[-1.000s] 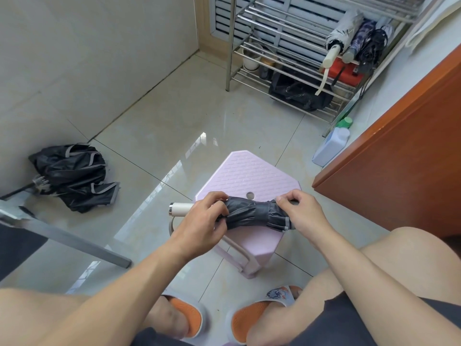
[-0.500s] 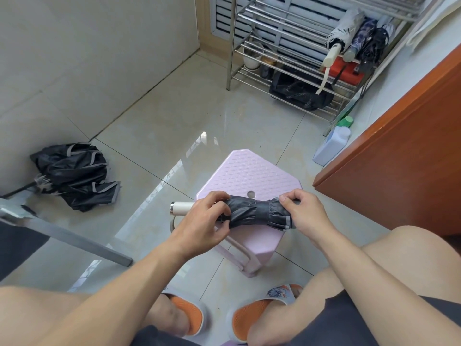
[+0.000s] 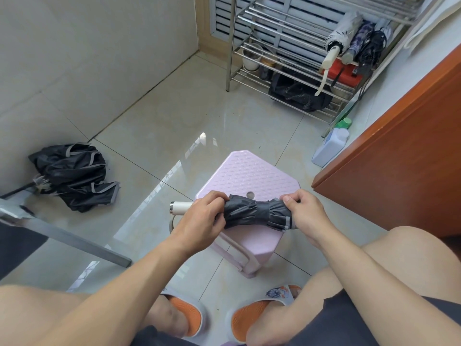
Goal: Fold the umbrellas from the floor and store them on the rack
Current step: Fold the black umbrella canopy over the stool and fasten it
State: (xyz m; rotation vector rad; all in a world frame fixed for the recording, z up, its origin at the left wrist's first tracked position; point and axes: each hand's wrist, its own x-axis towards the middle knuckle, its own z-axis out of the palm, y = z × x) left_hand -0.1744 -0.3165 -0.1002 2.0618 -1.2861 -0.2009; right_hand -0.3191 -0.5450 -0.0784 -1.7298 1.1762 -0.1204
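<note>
A pale tiled floor (image 3: 174, 116) carries a pink stool (image 3: 252, 176). Above its near edge, the left hand (image 3: 199, 221) and right hand (image 3: 306, 211) each keep a curled grip on a rolled grey umbrella (image 3: 257, 213). Folded umbrellas (image 3: 354, 43) lie on the metal rack (image 3: 287, 33); a black umbrella (image 3: 72, 173) lies crumpled by the wall. No readable writing.

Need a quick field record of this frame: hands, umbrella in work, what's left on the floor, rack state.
left hand: grips the grey umbrella near its white handle
right hand: pinches the canopy's far end
umbrella state: rolled, held level over the pink stool
floor: one black umbrella unfolded, by the wall at left
rack: three folded umbrellas at its right end
other: white bottle with green cap beside the rack
</note>
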